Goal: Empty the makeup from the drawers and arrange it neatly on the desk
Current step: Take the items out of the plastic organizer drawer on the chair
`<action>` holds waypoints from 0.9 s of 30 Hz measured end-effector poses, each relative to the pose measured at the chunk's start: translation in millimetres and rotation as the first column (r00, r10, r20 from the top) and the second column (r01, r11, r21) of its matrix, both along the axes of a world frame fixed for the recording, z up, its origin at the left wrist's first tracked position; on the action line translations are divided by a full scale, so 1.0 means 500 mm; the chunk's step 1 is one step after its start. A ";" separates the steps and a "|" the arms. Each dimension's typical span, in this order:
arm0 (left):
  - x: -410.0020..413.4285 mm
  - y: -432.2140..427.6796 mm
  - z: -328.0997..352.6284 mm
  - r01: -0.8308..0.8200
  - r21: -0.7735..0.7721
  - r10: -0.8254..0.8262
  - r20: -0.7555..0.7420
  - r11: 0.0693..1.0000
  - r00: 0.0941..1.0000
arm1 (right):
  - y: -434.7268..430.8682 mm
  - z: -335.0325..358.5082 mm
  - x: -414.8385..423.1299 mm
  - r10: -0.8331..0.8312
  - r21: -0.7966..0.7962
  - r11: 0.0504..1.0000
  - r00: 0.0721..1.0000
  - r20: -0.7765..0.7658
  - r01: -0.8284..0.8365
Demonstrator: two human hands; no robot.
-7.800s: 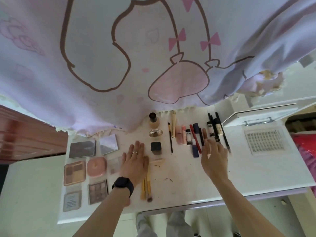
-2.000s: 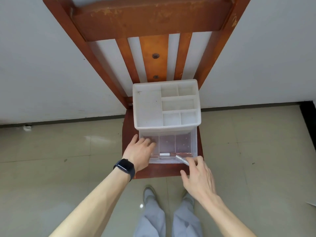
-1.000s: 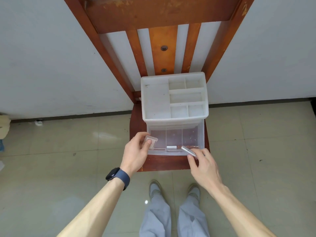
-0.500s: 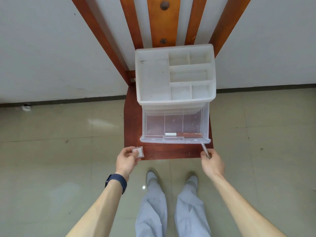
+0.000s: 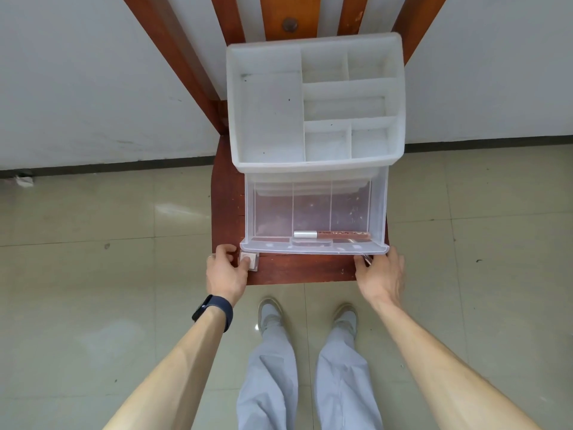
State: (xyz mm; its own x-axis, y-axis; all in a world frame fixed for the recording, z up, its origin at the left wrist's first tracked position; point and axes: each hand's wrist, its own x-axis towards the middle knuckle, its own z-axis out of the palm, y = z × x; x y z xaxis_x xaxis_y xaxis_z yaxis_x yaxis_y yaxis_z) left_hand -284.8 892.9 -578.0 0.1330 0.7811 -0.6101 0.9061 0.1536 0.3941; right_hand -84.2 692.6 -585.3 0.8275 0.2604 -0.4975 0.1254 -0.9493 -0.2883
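Observation:
A white plastic organizer [image 5: 266, 119] with bare top compartments stands on a wooden chair seat [image 5: 226, 209]. Its clear drawer [image 5: 379, 212] is pulled out toward me. Along the drawer's front lies a reddish-brown pencil with a silver cap [image 5: 331, 234]. My left hand [image 5: 228, 274] is at the drawer's front left corner, holding a small square clear case [image 5: 251, 259]. At the front right corner, my right hand [image 5: 381, 276] holds a thin silver stick [image 5: 367, 259], mostly hidden by the fingers and the drawer front.
The chair's slatted back [image 5: 291, 13] rises behind the organizer against a white wall. Beige floor tiles [image 5: 93, 274] surround the chair. My legs and shoes [image 5: 269, 315] are just in front of the seat.
My hands lifted the small case and the silver stick out of the drawer, drew back, and now sit at the drawer's two front corners. Earlier I faced the desk with laid-out makeup.

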 end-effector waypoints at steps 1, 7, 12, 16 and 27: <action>0.001 -0.001 0.001 0.016 0.003 -0.016 -0.010 1.000 1.000 | -0.002 -0.002 -0.001 0.011 -0.004 1.000 1.000 0.014 -0.011; 0.001 0.004 0.021 0.061 -0.027 -0.061 -0.007 0.998 0.998 | -0.006 0.008 0.005 0.004 0.040 0.999 1.000 -0.016 -0.004; -0.005 0.014 0.101 -0.050 0.138 0.033 0.127 0.989 0.991 | -0.017 0.135 0.018 -0.374 0.429 0.840 0.927 0.011 0.333; -0.002 0.005 0.208 0.131 0.531 -0.258 0.172 0.837 0.951 | 0.002 0.274 -0.005 -0.240 0.626 0.780 0.914 0.328 -0.019; 0.062 0.033 0.186 0.811 0.567 -0.789 -0.430 0.141 0.438 | 0.146 0.288 -0.020 0.696 -0.057 0.715 0.717 -0.035 -0.697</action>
State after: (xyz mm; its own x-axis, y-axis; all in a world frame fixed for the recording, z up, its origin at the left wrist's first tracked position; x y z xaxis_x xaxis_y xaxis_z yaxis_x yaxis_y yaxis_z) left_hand -253.9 909.2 -484.9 0.9279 0.3703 -0.0428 0.3694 -0.9289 -0.0261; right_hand -94.0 765.8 -441.4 0.4190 0.7299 -0.5400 0.7561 -0.6098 -0.2376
